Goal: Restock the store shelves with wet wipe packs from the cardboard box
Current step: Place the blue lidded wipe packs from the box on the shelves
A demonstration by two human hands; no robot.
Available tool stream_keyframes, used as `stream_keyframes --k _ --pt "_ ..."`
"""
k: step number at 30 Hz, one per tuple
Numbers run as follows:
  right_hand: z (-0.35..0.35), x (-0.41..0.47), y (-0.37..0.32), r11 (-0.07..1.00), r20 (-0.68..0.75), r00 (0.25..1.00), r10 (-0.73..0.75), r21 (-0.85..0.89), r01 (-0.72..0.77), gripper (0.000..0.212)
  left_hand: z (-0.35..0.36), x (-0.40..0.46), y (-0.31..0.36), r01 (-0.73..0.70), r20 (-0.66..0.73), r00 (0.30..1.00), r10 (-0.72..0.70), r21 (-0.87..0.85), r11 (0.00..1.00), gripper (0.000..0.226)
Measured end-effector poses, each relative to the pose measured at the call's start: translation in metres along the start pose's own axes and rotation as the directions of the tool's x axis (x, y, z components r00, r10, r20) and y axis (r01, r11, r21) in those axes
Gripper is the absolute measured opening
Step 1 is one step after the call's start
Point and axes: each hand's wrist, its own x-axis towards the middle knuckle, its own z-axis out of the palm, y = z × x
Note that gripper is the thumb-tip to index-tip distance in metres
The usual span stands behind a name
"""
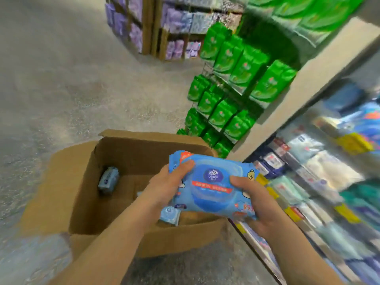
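Wet wipe pack (213, 186) above open cardboard box (127, 161), left hand (170, 184) and right hand (257, 204) each in firm grip on it

Blue wipe pack (213, 186) (red banner), brown box (67, 182), green packets (236, 64).

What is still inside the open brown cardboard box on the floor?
Inside the open brown cardboard box, one blue wet wipe pack stands by the left wall and another lies near the front. The forearms and held pack hide the rest.
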Motion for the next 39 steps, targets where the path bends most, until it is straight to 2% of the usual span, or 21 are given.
stream_keyframes --k 2,3,4,6,9,10,14,18,21,23,25,29,34,37,39 --pt "-0.024 -0.022 -0.007 0.997 -0.016 0.999 -0.035 0.066 0.036 0.061 0.031 -0.006 0.01 0.002 0.079 0.997 -0.002 -0.003 1.0 0.051" --pt "-0.037 -0.032 -0.01 0.996 -0.039 0.997 -0.061 0.068 0.063 0.067 0.048 -0.009 0.015 -0.005 0.128 0.992 0.005 -0.003 1.0 0.05" --pt "-0.051 -0.04 -0.011 0.993 -0.072 0.993 -0.091 0.069 0.096 0.072 0.065 -0.01 0.017 -0.001 0.171 0.985 0.002 -0.01 1.0 0.056" --pt "-0.08 -0.056 -0.012 0.984 -0.126 0.983 -0.137 0.097 0.149 0.065 0.099 -0.013 0.021 0.005 0.254 0.967 0.0 -0.021 1.0 0.059" --pt "-0.124 -0.085 -0.016 0.973 -0.204 0.96 -0.191 0.094 0.213 0.055 0.158 -0.024 0.025 -0.002 0.349 0.937 0.017 -0.042 0.999 0.027" --pt "-0.14 -0.094 -0.016 0.965 -0.225 0.952 -0.208 0.113 0.238 0.053 0.179 -0.029 0.026 0.004 0.364 0.931 0.013 -0.046 0.999 0.025" --pt "-0.208 -0.125 -0.014 0.943 -0.309 0.921 -0.239 0.152 0.296 0.058 0.264 -0.041 0.021 -0.033 0.447 0.894 0.028 0.005 0.999 0.044" --pt "-0.276 -0.153 -0.015 0.943 -0.369 0.895 -0.252 0.117 0.313 0.075 0.339 -0.048 0.012 -0.093 0.529 0.846 0.066 0.025 0.995 0.039" --pt "-0.316 -0.167 -0.017 0.941 -0.381 0.883 -0.275 0.081 0.329 0.066 0.376 -0.051 0.005 -0.175 0.573 0.81 0.129 0.025 0.984 0.052" --pt "-0.336 -0.169 -0.02 0.924 -0.381 0.873 -0.305 0.106 0.368 0.063 0.389 -0.051 0.002 -0.186 0.566 0.81 0.156 -0.004 0.982 0.066" --pt "-0.348 -0.167 -0.025 0.913 -0.359 0.875 -0.326 0.119 0.389 0.063 0.398 -0.049 0.003 -0.192 0.546 0.818 0.179 -0.034 0.981 0.066" --pt "-0.356 -0.149 -0.044 0.914 -0.293 0.879 -0.376 0.037 0.403 0.067 0.405 -0.049 0.018 -0.194 0.505 0.837 0.209 -0.083 0.977 0.047" --pt "-0.354 -0.115 -0.086 0.892 -0.231 0.863 -0.45 -0.079 0.445 0.052 0.405 -0.03 0.047 -0.273 0.418 0.851 0.319 -0.167 0.947 0.027" --pt "-0.351 -0.09 -0.116 0.847 -0.208 0.823 -0.529 -0.192 0.496 0.047 0.404 -0.005 0.063 -0.376 0.303 0.851 0.429 -0.221 0.9 0.042" --pt "-0.353 -0.071 -0.135 0.808 -0.179 0.801 -0.571 -0.295 0.51 0.03 0.403 0.014 0.075 -0.458 0.224 0.832 0.508 -0.241 0.856 0.052"
